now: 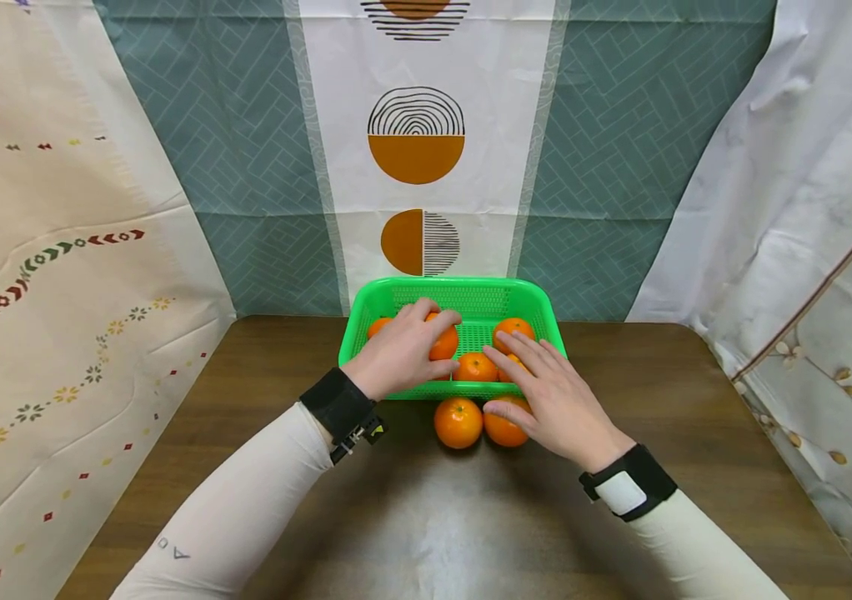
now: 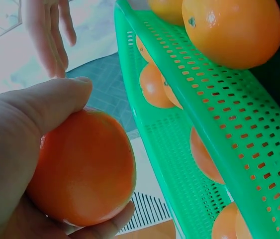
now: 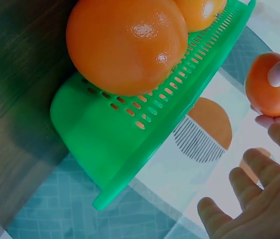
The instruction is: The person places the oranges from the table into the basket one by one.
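My left hand (image 1: pixel 407 346) grips an orange (image 2: pixel 87 167) between thumb and fingers, above the left half of a green plastic basket (image 2: pixel 157 164). In the head view that orange partly shows past the fingers. My right hand (image 1: pixel 549 396) spreads its fingers over the basket's right front rim, holding nothing. Under its thumb, in front of the basket, sits one orange (image 1: pixel 507 423), partly covered by the hand. Beside it on the table lies another orange (image 1: pixel 458 422). Several oranges rest inside the basket, including one (image 1: pixel 475 367) near the front wall and one (image 1: pixel 512 331) at the right.
The basket stands toward the back of a brown wooden table (image 1: pixel 291 517). Behind it hangs a patterned cloth (image 1: pixel 261 167) in teal and white. Light cloths, a cream one (image 1: pixel 81 333) and a floral one (image 1: pixel 846 358), border the left and right sides.
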The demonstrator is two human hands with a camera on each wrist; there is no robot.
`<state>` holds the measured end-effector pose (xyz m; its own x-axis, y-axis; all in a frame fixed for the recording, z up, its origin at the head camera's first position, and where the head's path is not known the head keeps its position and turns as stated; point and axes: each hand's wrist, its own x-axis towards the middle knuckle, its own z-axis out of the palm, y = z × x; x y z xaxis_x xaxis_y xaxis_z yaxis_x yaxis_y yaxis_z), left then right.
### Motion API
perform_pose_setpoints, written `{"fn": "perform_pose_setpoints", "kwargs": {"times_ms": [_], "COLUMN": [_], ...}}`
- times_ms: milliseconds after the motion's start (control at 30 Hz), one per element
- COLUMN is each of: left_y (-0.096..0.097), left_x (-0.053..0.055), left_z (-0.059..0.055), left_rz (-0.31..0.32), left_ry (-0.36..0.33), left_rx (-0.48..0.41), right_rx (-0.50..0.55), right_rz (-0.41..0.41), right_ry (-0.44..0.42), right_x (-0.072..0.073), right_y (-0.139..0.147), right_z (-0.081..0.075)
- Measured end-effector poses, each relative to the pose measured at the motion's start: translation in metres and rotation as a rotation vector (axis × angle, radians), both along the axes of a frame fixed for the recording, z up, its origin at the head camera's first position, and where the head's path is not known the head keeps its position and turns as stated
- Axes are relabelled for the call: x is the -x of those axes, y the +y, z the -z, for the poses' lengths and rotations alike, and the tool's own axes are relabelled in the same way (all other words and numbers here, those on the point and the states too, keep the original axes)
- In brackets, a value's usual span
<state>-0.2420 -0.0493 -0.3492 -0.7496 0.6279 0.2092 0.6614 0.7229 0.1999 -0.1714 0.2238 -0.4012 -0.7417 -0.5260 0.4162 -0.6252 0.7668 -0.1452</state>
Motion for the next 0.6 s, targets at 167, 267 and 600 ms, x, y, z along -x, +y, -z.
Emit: {"fn": "perform_pose_setpoints", "kwargs": {"times_ms": [167,267,600], "left_y": [0.001,0.002,0.004], "left_x": [0.007,0.012,0.033], "left_z": [-0.001,-0.001,0.0], "left_rz": [-0.009,-0.021,-0.03], "left_ry": [-0.007,-0.017,-0.015], "left_rx": [0.008,0.013,0.051], "right_rx": [0.002,-0.001,-0.015], "right_rz": [0.002,0.002,0.019], "right_ry": [0.017,0.025,0.008], "right_x": [0.001,0.001,0.003], "right_y": [0.0,-0.001,-0.001], "right_z": [0.0,0.0,0.0]}}
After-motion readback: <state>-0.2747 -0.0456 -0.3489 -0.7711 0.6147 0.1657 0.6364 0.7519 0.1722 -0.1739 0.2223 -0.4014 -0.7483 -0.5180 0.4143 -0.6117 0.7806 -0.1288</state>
